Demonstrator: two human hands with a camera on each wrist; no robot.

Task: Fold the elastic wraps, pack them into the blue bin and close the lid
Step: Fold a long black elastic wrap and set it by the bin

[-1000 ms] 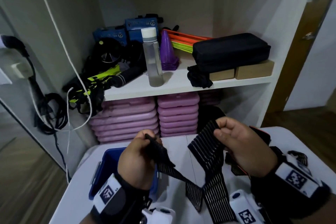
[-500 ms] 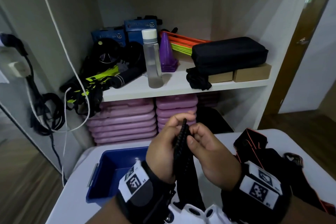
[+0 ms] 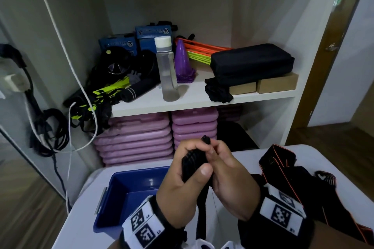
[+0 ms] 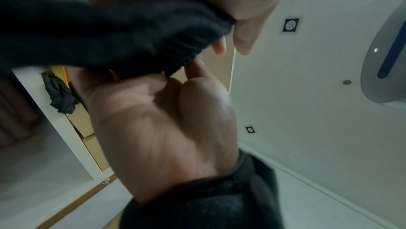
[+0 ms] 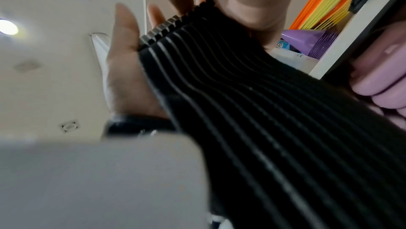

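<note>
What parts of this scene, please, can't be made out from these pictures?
- Lower end of the black wrap: head view, hidden behind the left hand, the right hand and the bottom edge.
- Near part of the blue bin: head view, covered by the left wrist.
- The bin's lid: in no view.
- Wraps on the table: head view, tangled and dark, number unclear.

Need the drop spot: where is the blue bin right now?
In the head view the blue bin sits open on the white table, just left of and below the left hand.

Two blue boxes (image 3: 141, 41) on the shelf show "70".
</note>
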